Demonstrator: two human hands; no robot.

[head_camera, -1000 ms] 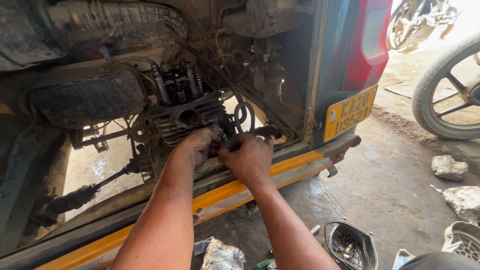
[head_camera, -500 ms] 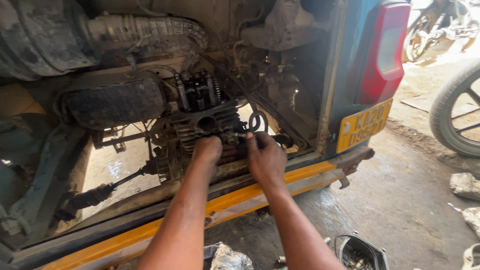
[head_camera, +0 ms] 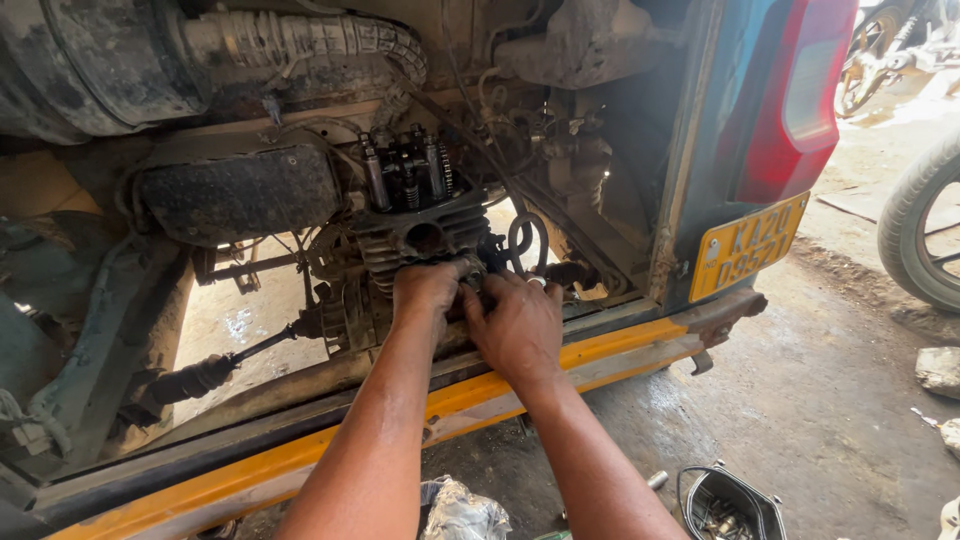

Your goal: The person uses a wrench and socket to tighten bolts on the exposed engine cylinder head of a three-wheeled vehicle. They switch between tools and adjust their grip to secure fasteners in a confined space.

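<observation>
Both my hands reach into the open rear engine bay of a three-wheeled vehicle. My left hand [head_camera: 428, 293] is curled against the lower front of the finned engine cylinder [head_camera: 415, 238], fingers closed on a small part I cannot make out. My right hand [head_camera: 518, 328] presses beside it, fingers bent onto the same spot, near a black cable loop [head_camera: 525, 240]. Exposed valve springs and rocker parts [head_camera: 408, 172] sit on top of the engine.
A yellow sill [head_camera: 600, 360] runs under my forearms. Corrugated hose [head_camera: 300, 40] and a black air box [head_camera: 235, 192] hang above left. Red tail lamp [head_camera: 790, 95] and yellow plate [head_camera: 745, 245] at right. A black container with small parts [head_camera: 730, 505], a rag [head_camera: 462, 512] and a motorcycle tyre [head_camera: 925, 220] stand on the ground.
My view has shifted closer and rightward. Both hands moved slightly lower on the engine and drew tighter together on the same spot.
</observation>
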